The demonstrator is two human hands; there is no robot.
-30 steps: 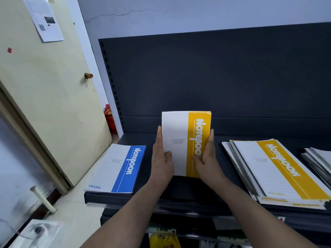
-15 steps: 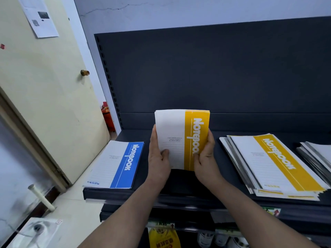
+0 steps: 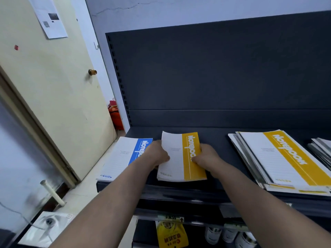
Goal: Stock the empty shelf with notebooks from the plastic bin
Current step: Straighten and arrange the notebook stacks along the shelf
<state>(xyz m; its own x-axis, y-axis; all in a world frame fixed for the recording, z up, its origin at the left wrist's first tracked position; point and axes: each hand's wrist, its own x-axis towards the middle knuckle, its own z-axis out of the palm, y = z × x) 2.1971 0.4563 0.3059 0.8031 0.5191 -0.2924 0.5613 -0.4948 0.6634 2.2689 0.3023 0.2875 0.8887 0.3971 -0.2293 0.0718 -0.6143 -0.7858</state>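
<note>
Your left hand (image 3: 158,154) grips the left long edge of the pile of yellow notebooks (image 3: 179,167) and your right hand (image 3: 206,158) grips the right long edge, over the yellow band. The fingers of both are curled round the pile, so neither hand is free. The pile lies flat, or very nearly flat, on the shelf (image 3: 219,154), close to its front lip.

Judging by how thin they look, these are soft-cover books: light and bendy, with smooth covers that will probably slide over one another. Hold them as you do now, at the middle of both long edges, so the pile stays square. Held by one corner it would likely sag and fan out. The far left corner of the top cover seems slightly lifted, so press it down before you let go.

Just to the left lies the blue notebook (image 3: 123,156). Your left hand hides its near edge, so I cannot tell whether the two touch. To the right, well apart, sits the larger yellow stack (image 3: 279,158), loosely fanned, and beyond it another stack (image 3: 322,149) at the edge of view. The plastic bin is not in sight
</note>
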